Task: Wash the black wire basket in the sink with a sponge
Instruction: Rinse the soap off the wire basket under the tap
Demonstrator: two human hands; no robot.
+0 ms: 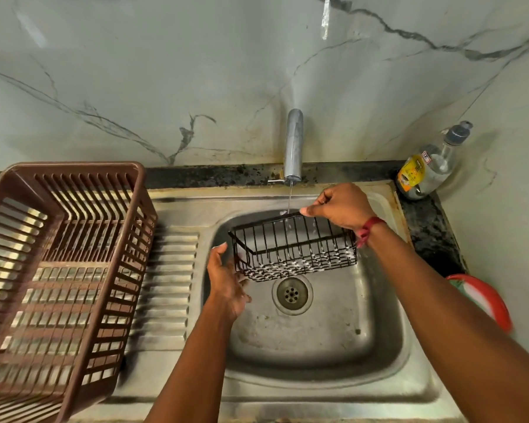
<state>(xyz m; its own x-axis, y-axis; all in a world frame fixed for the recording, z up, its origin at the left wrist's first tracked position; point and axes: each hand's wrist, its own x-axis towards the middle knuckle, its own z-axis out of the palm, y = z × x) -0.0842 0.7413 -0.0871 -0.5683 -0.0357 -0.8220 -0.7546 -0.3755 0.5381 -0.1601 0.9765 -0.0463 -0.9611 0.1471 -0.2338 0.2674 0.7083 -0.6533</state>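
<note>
The right hand [339, 206] pinches the back top rim of the black wire basket [293, 247], holding it tilted above the sink [318, 340] basin under a thin stream from the tap [293, 145]. The left hand [226, 279] is open with relaxed fingers, its palm at the basket's lower left corner; actual contact is unclear.

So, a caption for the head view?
Right hand holds black wire basket under running tap; left hand open beside it.
</note>
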